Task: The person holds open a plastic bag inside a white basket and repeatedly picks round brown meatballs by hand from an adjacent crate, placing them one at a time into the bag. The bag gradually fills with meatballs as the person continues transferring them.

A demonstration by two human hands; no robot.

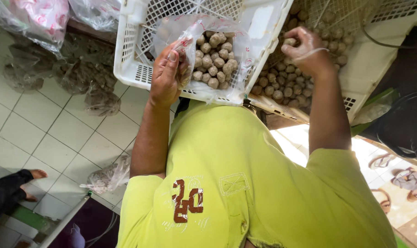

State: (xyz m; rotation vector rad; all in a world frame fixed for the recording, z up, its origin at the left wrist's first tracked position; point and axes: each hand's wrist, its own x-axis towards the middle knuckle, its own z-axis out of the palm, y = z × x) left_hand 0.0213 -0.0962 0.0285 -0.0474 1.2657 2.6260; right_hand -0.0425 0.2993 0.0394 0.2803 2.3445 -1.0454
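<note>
meatballs [215,59] in plastic bag [190,32], left hand [167,76] gripping bag; right hand [307,50] pinching meatball.

left hand [166,76] gripping, right hand [306,49] curled

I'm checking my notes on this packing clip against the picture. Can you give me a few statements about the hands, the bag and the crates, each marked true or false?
1. The left hand holds open a clear plastic bag with round brownish balls inside. True.
2. The right hand rests flat on the tiled floor. False: it is in the right crate, fingers closed around some of the loose balls.
3. The bag sits over a white perforated crate. True.
4. The person wears a dark blue shirt. False: the shirt is yellow-green.
5. Filled plastic bags lie on the floor beside the crate. True.
</note>
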